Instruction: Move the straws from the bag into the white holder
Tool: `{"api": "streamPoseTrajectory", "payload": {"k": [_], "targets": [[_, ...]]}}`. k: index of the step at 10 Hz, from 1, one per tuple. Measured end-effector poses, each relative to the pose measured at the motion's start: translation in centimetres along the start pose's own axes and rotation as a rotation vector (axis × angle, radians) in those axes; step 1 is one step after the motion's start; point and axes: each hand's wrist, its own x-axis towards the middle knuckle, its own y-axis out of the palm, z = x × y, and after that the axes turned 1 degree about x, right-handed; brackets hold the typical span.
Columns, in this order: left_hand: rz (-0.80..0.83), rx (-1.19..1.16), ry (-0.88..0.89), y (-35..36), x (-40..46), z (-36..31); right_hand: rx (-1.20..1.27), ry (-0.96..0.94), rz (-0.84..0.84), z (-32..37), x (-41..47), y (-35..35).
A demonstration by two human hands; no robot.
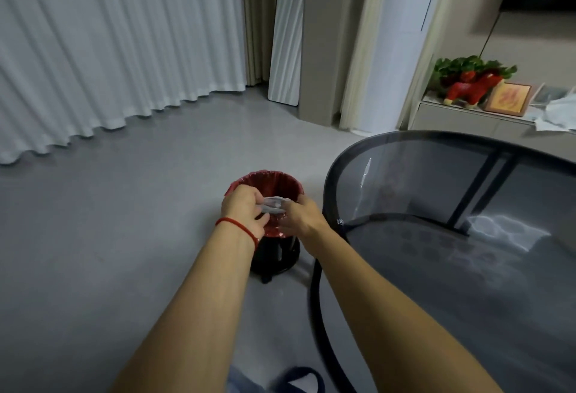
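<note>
Both hands meet over a small bin (265, 185) lined in red, standing on the floor at the glass desk's (436, 268) nine o'clock. The left hand (246, 210) and right hand (300, 216) pinch a crumpled clear bag (274, 205), its long axis running three to nine o'clock. This looks like discarding the emptied bag; next, let go. No straws or holder are visible.

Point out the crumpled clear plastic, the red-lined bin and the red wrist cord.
crumpled clear plastic (275, 205), head view, middle of the wad between the hands
red-lined bin (268, 181), head view, far inner liner
red wrist cord (229, 221), head view, strand across the wrist
</note>
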Motion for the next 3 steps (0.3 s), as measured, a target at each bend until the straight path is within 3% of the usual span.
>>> {"api": "streamPoseTrajectory", "payload": {"k": [2, 3], "targets": [[-0.022, -0.097, 0.105, 0.5, -2.3, -0.7, -0.077, -0.152, 0.088, -2.2, -8.2, -6.1], [0.001, -0.115, 0.305, 0.0, -5.4, -1.4, -0.027, -0.226, 0.051, -2.6, -13.8, -10.8]]}}
